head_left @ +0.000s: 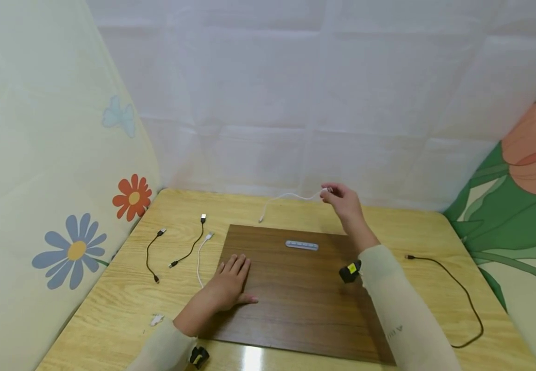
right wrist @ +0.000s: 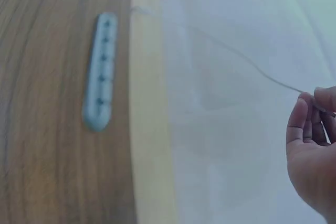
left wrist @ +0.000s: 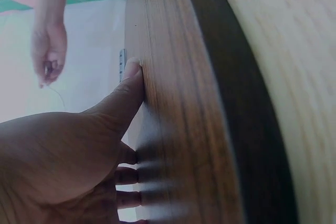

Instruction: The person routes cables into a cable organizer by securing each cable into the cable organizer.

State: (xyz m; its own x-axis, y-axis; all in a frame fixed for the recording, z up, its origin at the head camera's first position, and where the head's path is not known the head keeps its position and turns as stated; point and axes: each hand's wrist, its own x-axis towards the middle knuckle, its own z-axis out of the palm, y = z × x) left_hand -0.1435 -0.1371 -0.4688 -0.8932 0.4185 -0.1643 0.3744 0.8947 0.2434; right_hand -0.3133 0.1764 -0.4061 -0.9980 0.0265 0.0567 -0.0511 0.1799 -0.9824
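Note:
A white USB cable (head_left: 291, 195) hangs from my right hand (head_left: 344, 202), which pinches one end of it between thumb and fingers above the back of the table. Its other end dangles to the left, near the table's back strip. My left hand (head_left: 228, 283) rests with spread fingers on the left part of a dark brown wooden board (head_left: 296, 304). Near the board's back edge lies a pale blue cable holder (head_left: 302, 245) with several slots; in the right wrist view the same cable holder (right wrist: 100, 72) has no cable in it.
Left of the board lie two short black cables (head_left: 148, 255) (head_left: 198, 239) and a white cable (head_left: 199, 257). A small whitish scrap (head_left: 156, 319) is near my left sleeve. A longer black cable (head_left: 465, 291) curves on the right. Cloth walls (head_left: 249, 93) enclose the table.

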